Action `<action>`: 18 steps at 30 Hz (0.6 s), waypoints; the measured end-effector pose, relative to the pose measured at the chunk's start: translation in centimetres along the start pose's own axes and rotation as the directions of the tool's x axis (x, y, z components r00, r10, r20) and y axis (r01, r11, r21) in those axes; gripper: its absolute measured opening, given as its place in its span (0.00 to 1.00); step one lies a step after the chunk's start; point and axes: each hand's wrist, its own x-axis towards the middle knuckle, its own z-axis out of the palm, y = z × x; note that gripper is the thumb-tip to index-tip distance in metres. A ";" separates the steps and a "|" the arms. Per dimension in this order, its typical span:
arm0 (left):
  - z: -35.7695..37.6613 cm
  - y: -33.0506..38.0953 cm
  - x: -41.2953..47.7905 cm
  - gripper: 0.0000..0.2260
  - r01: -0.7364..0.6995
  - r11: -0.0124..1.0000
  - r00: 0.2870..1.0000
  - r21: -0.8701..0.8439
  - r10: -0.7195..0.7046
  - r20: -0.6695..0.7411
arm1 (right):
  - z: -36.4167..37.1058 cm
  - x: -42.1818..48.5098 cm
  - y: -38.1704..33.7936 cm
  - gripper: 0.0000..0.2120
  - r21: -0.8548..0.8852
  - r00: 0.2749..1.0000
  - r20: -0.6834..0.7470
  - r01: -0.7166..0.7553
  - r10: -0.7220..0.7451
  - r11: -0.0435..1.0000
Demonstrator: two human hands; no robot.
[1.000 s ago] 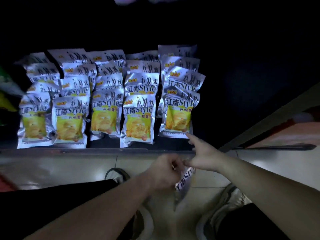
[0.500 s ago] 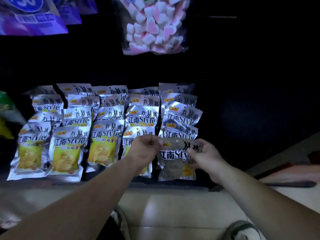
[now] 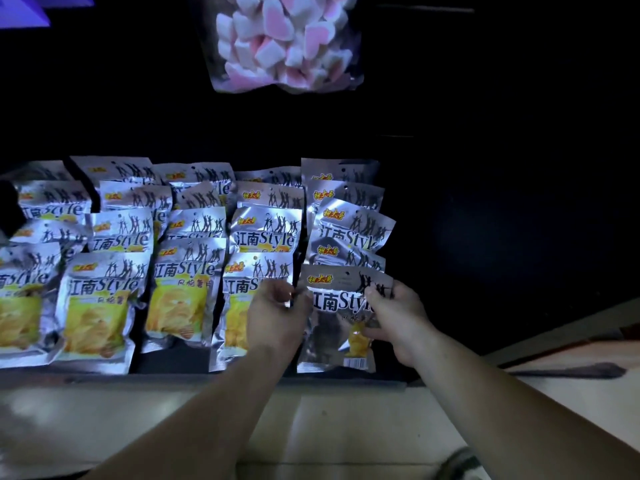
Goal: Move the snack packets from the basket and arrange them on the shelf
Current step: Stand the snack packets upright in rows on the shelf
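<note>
At the shelf's front right, the left hand pinches the upper left edge of a silver snack packet. The right hand grips its upper right corner, thumb across the front. The packet faces the camera ahead of the rightmost column, its bottom near the shelf lip. It reads "江南Style" in black under a small orange logo too blurred to read, with yellow chips pictured below and a barcode at the lower right. Four more columns of shelved packets with the same print overlap to the left. A bag of pink-and-white marshmallows hangs above. One second ago both hands held the packet low over the pale floor; now it covers the column's former front packet.
</note>
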 end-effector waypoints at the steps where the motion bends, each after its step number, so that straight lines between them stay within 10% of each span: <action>1: 0.3 -0.6 -1.2 0.09 -0.030 0.999 0.996 0.045 0.027 0.081 | 0.1 -0.1 0.0 0.04 -0.010 1.000 0.006 0.002 -0.002 1.000; 8: 2.5 -5.8 -4.5 0.30 -0.328 0.917 0.860 0.226 0.191 0.473 | 0.1 -0.9 1.3 0.04 -0.096 0.997 0.008 0.077 -0.077 0.992; 18: 2.0 -4.6 -4.5 0.30 -0.335 0.888 0.930 0.314 0.259 0.261 | 0.9 -3.3 1.1 0.06 -0.176 0.994 0.108 0.054 -0.035 0.983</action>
